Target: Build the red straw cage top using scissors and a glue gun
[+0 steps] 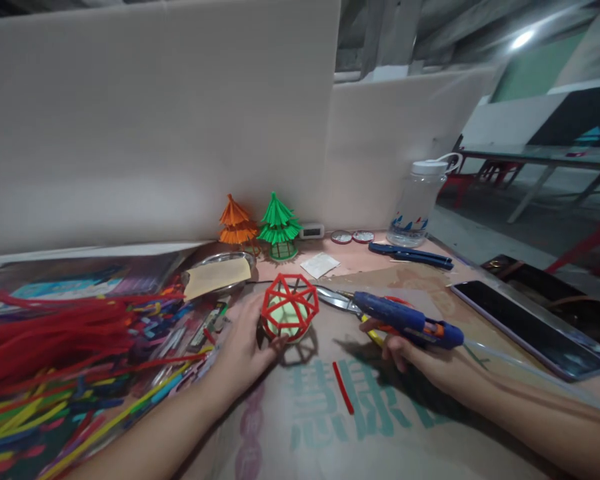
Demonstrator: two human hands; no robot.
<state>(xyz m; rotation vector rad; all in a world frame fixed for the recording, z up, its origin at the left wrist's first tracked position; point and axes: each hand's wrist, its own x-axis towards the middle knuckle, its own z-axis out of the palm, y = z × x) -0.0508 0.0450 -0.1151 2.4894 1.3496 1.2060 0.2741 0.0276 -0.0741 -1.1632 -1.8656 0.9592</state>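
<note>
My left hand (253,340) grips a red lattice ball (290,300) made of short straight pieces, with a pale green form visible inside it. Its thumb and fingers rest on the ball's left and lower side. In my right hand (405,350) is a blue glue gun (405,319), its nozzle pointing left toward the ball but apart from it. A clear glue stick (505,360) trails from the gun's back end. On the printed board between my hands lies a single red strip (343,388). Pliers (337,300) with yellow handles lie partly behind the gun.
Red and mixed coloured pipe cleaners (60,340) heap at left. A round dish (220,267), an orange tree (236,223) and a green tree (279,230) stand behind. At right are a water bottle (413,207), dark blue scissors-like tool (410,255) and a phone (525,327).
</note>
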